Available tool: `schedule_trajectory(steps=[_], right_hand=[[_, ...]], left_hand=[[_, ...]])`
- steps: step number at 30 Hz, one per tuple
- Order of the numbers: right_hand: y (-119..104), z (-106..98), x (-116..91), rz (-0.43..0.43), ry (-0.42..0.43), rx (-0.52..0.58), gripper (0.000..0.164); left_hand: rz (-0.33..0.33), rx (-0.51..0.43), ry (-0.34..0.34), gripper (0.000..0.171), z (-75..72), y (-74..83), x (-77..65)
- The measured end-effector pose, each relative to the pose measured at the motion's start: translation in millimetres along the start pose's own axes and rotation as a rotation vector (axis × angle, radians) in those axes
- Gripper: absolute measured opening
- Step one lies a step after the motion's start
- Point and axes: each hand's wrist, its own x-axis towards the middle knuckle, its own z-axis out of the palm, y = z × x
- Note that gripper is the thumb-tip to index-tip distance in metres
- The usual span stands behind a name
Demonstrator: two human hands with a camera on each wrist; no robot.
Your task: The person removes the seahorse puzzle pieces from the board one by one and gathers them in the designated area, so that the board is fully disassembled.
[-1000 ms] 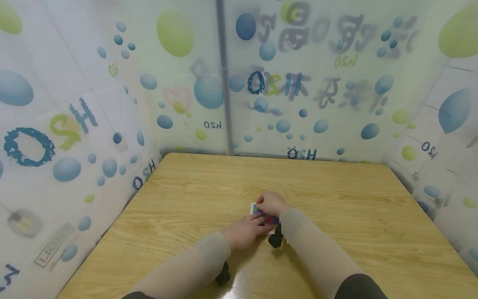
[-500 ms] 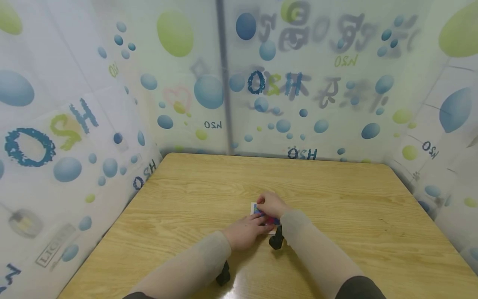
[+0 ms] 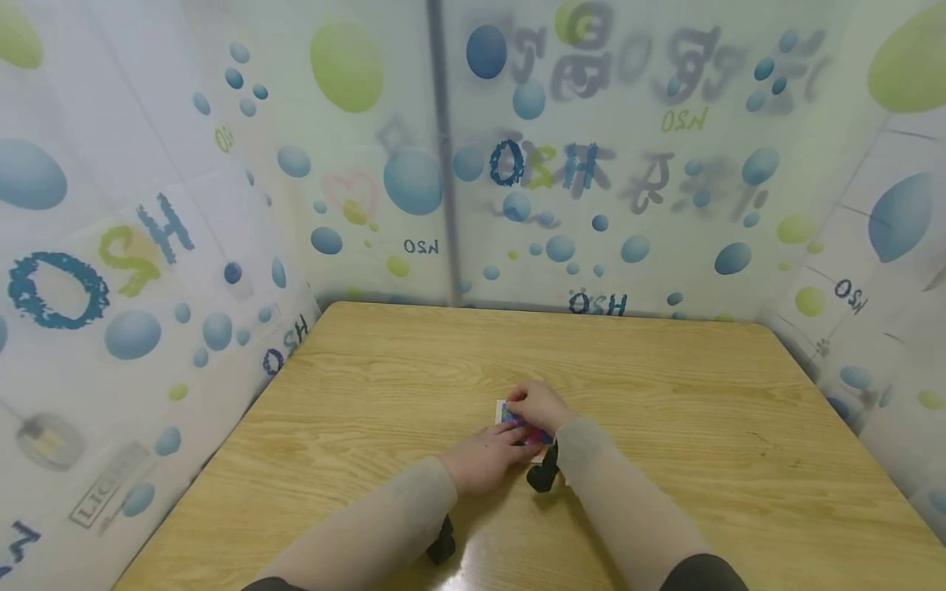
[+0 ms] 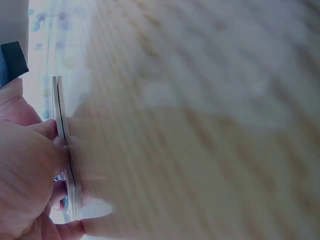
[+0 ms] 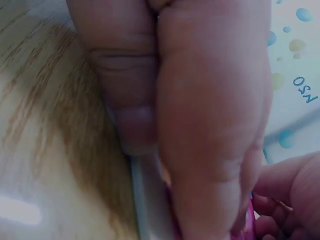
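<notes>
A small flat board point(image 3: 506, 414) with a white border and a blue and pink print lies on the table, largely covered by both hands. In the left wrist view the board point(image 4: 64, 140) appears edge-on as two thin layers. My left hand point(image 3: 484, 460) rests over its near left part, fingers extended across the print. At its far side my right hand point(image 3: 539, 404) has bent fingers, thumb and finger brought together at the board. The right wrist view shows the right hand's digits point(image 5: 210, 100) reaching down beside the white rim point(image 5: 150, 200) and pink print; their tips are partly hidden.
A light wood table point(image 3: 414, 361) reaches back to a patterned curtain point(image 3: 369, 164) with blue and green dots, which also hangs at both sides. Black wrist-worn devices show below the left wrist point(image 3: 442, 543) and the right wrist point(image 3: 543, 473).
The right wrist and its black device have shifted slightly, with the fingertips staying at the same spot. The left hand and the board look unchanged.
</notes>
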Motion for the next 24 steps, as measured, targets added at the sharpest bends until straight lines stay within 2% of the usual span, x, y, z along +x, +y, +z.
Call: schedule_trajectory(steps=[10,16,24], right_hand=[[4.4,1.4,2.1,-0.006,0.011,0.011,0.013],[4.0,2.7,3.3,0.038,0.014,0.052,0.013],[6.4,4.9,7.2,0.071,0.065,0.065,0.009]], left_hand=[[0.015,-0.009,0.013,0.048,2.7,-2.7,1.3],[0.016,-0.017,0.016,0.047,2.3,-3.4,1.5],[0.012,-0.036,0.013,0.046,1.9,-2.8,1.3]])
